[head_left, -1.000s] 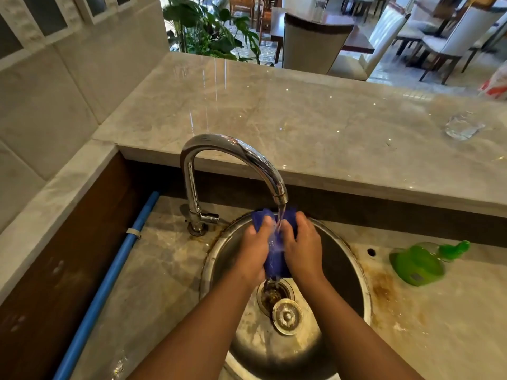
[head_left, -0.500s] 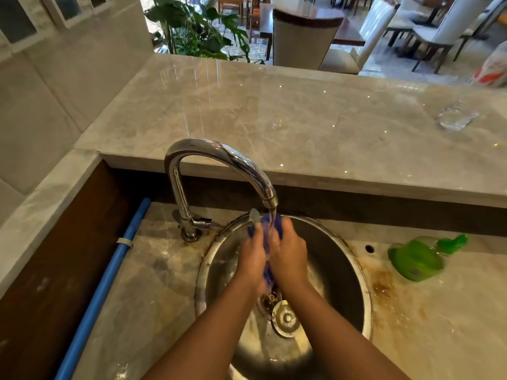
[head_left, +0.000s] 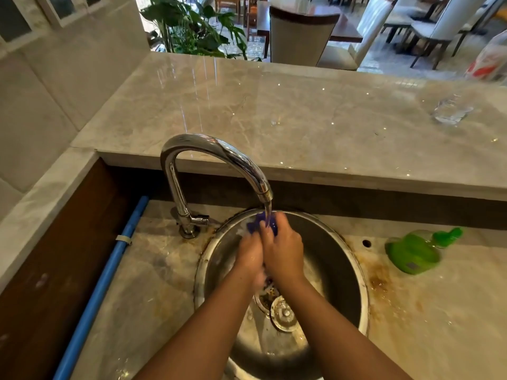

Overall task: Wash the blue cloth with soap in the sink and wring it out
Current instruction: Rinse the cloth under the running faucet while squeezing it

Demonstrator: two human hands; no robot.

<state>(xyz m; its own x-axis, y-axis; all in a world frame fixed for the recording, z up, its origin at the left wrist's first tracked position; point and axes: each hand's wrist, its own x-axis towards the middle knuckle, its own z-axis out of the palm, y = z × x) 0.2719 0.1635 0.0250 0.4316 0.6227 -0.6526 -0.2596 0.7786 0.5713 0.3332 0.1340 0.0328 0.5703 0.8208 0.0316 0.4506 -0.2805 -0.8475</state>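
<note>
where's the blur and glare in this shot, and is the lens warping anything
Head view: motion blur smears the left hand where it meets the right hand on the blue cloth; glare streaks the upper counter and the faucet; wide-angle stretch shows toward the corners.

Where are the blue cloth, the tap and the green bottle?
blue cloth (head_left: 253,225): head view, the bunched top end that shows.
tap (head_left: 216,145): head view, top of the curved spout.
green bottle (head_left: 411,250): head view, middle of its body.
</note>
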